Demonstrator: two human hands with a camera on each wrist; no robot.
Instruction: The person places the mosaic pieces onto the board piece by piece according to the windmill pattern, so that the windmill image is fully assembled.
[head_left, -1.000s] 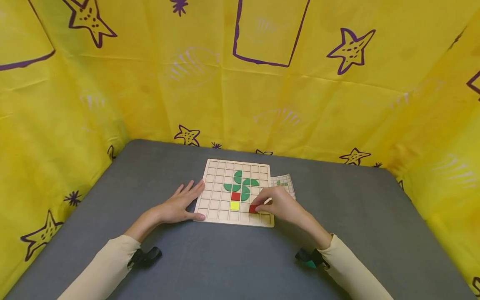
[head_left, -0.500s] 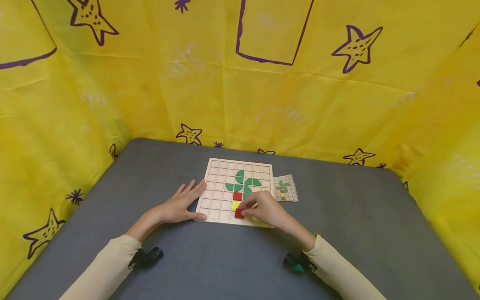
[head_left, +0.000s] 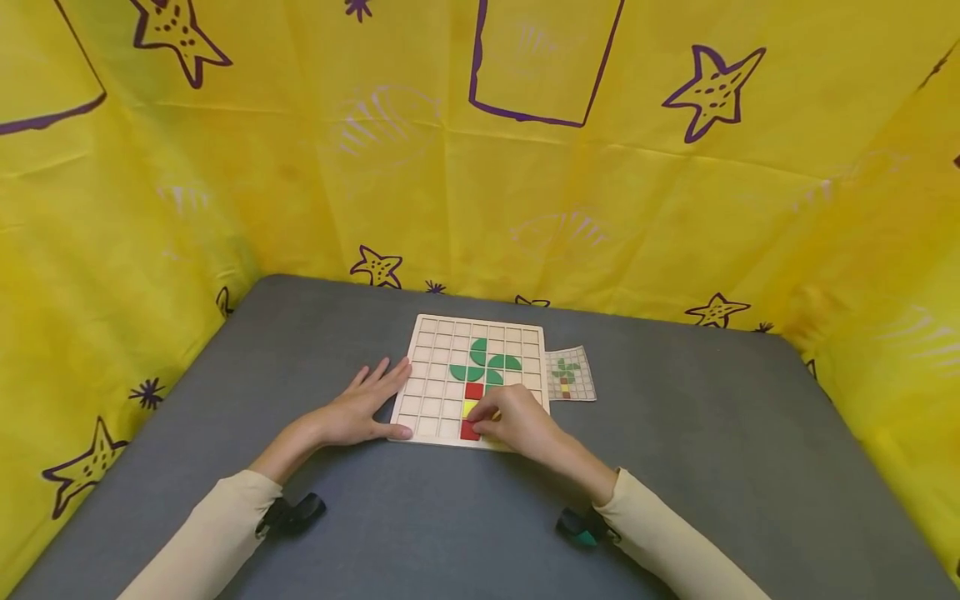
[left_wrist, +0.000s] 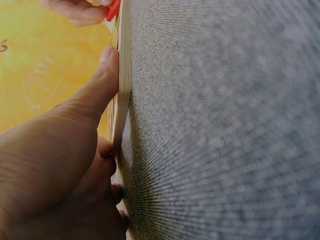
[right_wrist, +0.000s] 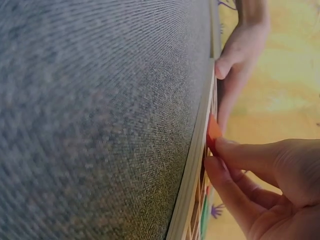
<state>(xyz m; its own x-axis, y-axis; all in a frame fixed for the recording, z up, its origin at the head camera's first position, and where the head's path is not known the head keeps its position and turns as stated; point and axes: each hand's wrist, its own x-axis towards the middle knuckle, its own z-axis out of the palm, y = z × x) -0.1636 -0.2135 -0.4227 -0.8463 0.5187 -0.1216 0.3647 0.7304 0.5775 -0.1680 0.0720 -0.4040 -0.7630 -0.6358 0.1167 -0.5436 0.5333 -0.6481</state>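
Note:
A wooden grid board [head_left: 431, 388] lies on the table, bearing a pinwheel of green quarter-round pieces [head_left: 478, 358]. Below the pinwheel sit a red square tile [head_left: 474, 390] and a yellow square tile [head_left: 468, 407], the yellow partly behind fingers. My right hand [head_left: 521, 423] pinches another red square tile [right_wrist: 213, 134] between thumb and fingertips, tilted at the board's surface in the right wrist view, in the square just below the yellow one. My left hand [head_left: 356, 414] rests with spread fingers along the board's left side, its thumb [left_wrist: 102, 82] on the near left corner.
A small pattern card [head_left: 570, 375] with a printed green, red and yellow figure lies against the board's right side. The grey table [head_left: 420, 525] runs back to a yellow cloth [head_left: 645, 208] hanging around three sides.
My right hand has carried the red square tile leftward across the board to below the yellow tile. The pattern card is now fully uncovered. My left hand has stayed put.

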